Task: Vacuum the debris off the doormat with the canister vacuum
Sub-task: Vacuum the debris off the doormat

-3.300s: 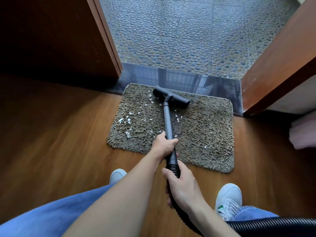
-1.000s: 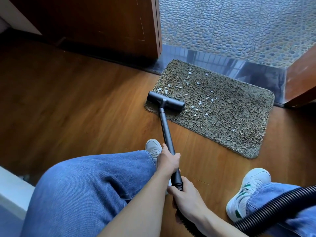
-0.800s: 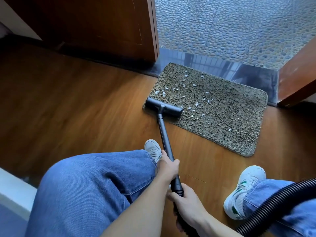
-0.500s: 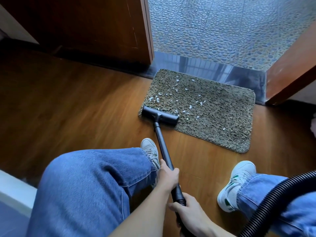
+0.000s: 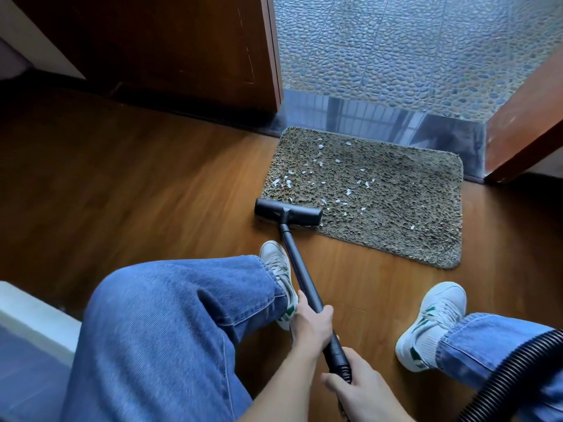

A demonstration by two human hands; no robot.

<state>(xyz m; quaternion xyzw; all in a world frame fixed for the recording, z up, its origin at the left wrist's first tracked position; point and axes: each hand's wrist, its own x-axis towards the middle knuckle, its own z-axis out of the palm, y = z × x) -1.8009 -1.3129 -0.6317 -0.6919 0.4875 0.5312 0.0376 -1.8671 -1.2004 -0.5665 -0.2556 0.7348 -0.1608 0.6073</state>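
A shaggy grey-brown doormat (image 5: pixel 396 214) lies on the wood floor by the doorway. White debris bits (image 5: pixel 304 178) are scattered over its left and middle. The black vacuum floor head (image 5: pixel 288 216) rests on the mat's near left corner, half over the edge. Its black wand (image 5: pixel 300 269) slopes back toward me. My left hand (image 5: pixel 312 327) grips the wand low down. My right hand (image 5: pixel 362 388) grips the ribbed hose cuff just behind it. The corrugated black hose (image 5: pixel 515 373) curves off at the lower right.
A dark wooden door (image 5: pixel 170 47) stands open at the left, and a brown door frame (image 5: pixel 524 123) rises at the right. Past a shiny threshold (image 5: pixel 380 120) lies pebble-patterned tile. My jeans legs and white sneakers (image 5: pixel 432 327) flank the wand. A pale ledge (image 5: pixel 30 318) is at the lower left.
The floor head has been drawn back from the mat's far edge to its near left corner. Both hands have stayed on the wand and cuff while my view shifted.
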